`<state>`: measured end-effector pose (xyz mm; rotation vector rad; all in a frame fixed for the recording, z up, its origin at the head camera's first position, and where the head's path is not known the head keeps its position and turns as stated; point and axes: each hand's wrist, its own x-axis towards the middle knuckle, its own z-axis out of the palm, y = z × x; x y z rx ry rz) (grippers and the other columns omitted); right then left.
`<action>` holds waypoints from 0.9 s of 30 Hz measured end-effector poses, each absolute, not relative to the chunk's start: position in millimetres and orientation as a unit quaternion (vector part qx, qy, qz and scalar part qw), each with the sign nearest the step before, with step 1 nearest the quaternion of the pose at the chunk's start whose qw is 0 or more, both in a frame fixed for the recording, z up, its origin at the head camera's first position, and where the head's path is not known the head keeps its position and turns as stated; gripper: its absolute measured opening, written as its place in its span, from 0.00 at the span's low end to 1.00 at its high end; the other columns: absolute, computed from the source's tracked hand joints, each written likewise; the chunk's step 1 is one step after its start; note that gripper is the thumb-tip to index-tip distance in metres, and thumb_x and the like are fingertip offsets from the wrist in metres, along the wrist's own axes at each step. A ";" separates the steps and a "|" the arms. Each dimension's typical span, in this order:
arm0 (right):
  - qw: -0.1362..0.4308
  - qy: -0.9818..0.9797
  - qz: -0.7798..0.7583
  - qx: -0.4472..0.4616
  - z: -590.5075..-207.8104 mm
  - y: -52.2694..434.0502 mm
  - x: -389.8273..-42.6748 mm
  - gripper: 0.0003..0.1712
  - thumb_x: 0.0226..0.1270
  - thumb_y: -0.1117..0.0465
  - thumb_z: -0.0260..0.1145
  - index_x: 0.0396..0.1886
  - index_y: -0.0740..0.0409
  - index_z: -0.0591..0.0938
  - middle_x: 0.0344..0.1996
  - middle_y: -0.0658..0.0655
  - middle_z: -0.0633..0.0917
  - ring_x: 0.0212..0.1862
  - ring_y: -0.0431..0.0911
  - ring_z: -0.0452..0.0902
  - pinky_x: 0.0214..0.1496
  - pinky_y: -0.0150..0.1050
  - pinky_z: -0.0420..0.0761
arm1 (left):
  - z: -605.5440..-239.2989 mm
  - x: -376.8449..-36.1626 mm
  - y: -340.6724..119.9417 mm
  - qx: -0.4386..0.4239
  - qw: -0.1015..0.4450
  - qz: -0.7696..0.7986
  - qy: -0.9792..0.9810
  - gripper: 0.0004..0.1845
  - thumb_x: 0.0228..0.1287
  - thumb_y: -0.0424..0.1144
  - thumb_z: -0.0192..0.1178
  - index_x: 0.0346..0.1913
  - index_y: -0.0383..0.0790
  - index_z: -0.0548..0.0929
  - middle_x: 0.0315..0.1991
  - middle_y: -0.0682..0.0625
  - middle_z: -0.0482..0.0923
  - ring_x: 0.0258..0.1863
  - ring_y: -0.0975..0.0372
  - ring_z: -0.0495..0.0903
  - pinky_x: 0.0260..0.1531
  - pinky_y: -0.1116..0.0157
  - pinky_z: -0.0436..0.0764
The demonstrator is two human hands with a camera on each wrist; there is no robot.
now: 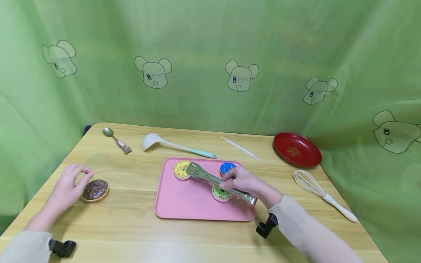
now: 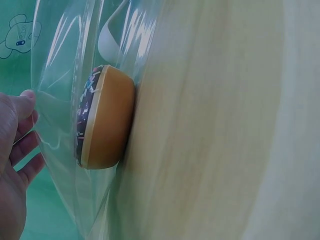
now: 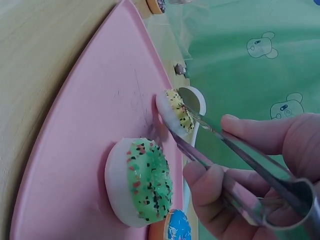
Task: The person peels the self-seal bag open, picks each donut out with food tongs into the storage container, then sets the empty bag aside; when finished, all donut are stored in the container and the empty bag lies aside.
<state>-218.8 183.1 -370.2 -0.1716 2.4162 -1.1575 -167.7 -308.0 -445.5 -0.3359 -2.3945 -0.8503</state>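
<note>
My left hand point(image 1: 70, 184) is at the table's left side, thumb and fingers pinched on the edge of a clear plastic bag point(image 2: 60, 75). A chocolate donut point(image 1: 95, 190) with sprinkles lies inside that bag point(image 2: 102, 117), just right of the hand point(image 2: 15, 150). My right hand point(image 1: 235, 181) grips metal tongs point(image 1: 213, 179) over the pink tray point(image 1: 184, 204). The tongs' tips point(image 3: 187, 122) sit on either side of the yellow-sprinkled donut point(image 1: 182, 170) point(image 3: 174, 111). A green-sprinkled donut point(image 1: 221, 193) point(image 3: 145, 180) lies under the tongs, and a blue donut point(image 1: 227, 168) point(image 3: 177, 227) sits behind the right hand point(image 3: 225, 170).
Along the back of the wooden table lie a spoon point(image 1: 116, 138), a white ladle point(image 1: 174, 145) and a thin white stick point(image 1: 240, 148). A red plate point(image 1: 297, 149) and a whisk point(image 1: 323, 195) are on the right. Green curtain surrounds the table.
</note>
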 end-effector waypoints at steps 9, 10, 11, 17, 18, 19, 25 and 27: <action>0.221 0.871 -0.437 -0.043 -362.2 196.2 -214.0 0.21 0.55 0.63 0.69 0.48 0.68 0.79 0.35 0.62 0.79 0.25 0.50 0.75 0.21 0.38 0.77 | -446.5 -169.2 -308.0 -0.126 0.281 -0.318 -0.897 0.03 0.61 0.27 0.57 0.37 0.30 0.76 0.36 0.41 0.74 0.42 0.50 0.67 0.44 0.59 0.63; 0.218 0.872 -0.436 -0.043 -361.0 198.2 -213.4 0.21 0.55 0.63 0.69 0.48 0.67 0.79 0.35 0.62 0.79 0.24 0.49 0.75 0.20 0.37 0.76 | -446.3 -169.5 -308.1 -0.126 0.279 -0.320 -0.897 0.03 0.61 0.27 0.57 0.37 0.30 0.76 0.36 0.41 0.74 0.42 0.49 0.67 0.44 0.57 0.63; 0.215 0.873 -0.435 -0.045 -359.9 200.3 -212.9 0.21 0.55 0.63 0.69 0.49 0.67 0.79 0.34 0.61 0.79 0.24 0.48 0.74 0.20 0.37 0.75 | -446.2 -169.7 -308.2 -0.127 0.278 -0.321 -0.896 0.03 0.62 0.27 0.57 0.37 0.30 0.76 0.36 0.41 0.74 0.43 0.49 0.67 0.44 0.55 0.63; 0.193 0.871 -0.447 -0.067 -358.2 210.2 -208.9 0.23 0.54 0.64 0.68 0.49 0.69 0.78 0.30 0.60 0.80 0.25 0.47 0.75 0.25 0.40 0.78 | -447.0 -170.3 -308.5 -0.128 0.286 -0.320 -0.894 0.02 0.60 0.26 0.58 0.36 0.31 0.76 0.36 0.43 0.74 0.42 0.51 0.67 0.45 0.64 0.62; 0.188 0.870 -0.449 -0.072 -358.8 211.3 -208.2 0.23 0.53 0.64 0.68 0.49 0.69 0.78 0.30 0.60 0.80 0.26 0.47 0.76 0.26 0.40 0.78 | -447.1 -170.5 -308.7 -0.130 0.288 -0.318 -0.894 0.02 0.60 0.26 0.58 0.36 0.31 0.76 0.36 0.43 0.74 0.42 0.51 0.67 0.45 0.65 0.61; 0.183 0.871 -0.449 -0.079 -359.5 211.9 -207.2 0.24 0.52 0.64 0.69 0.49 0.69 0.78 0.30 0.59 0.80 0.28 0.47 0.76 0.28 0.40 0.78 | -447.2 -170.5 -308.6 -0.130 0.289 -0.318 -0.893 0.03 0.60 0.26 0.58 0.36 0.31 0.76 0.36 0.43 0.74 0.42 0.52 0.67 0.45 0.66 0.61; 0.156 0.876 -0.444 -0.103 -366.0 208.4 -203.7 0.23 0.52 0.61 0.72 0.47 0.66 0.81 0.30 0.56 0.81 0.32 0.46 0.75 0.32 0.37 0.77 | -446.8 -171.3 -307.9 -0.130 0.291 -0.317 -0.893 0.03 0.60 0.27 0.58 0.36 0.31 0.77 0.36 0.43 0.74 0.41 0.52 0.66 0.44 0.67 0.61; 0.155 0.873 -0.447 -0.116 -369.2 204.4 -202.9 0.23 0.52 0.60 0.72 0.47 0.66 0.81 0.29 0.56 0.81 0.32 0.45 0.74 0.32 0.36 0.76 | -446.1 -171.9 -307.5 -0.132 0.293 -0.316 -0.893 0.03 0.60 0.26 0.58 0.36 0.31 0.77 0.36 0.43 0.74 0.41 0.53 0.66 0.44 0.68 0.61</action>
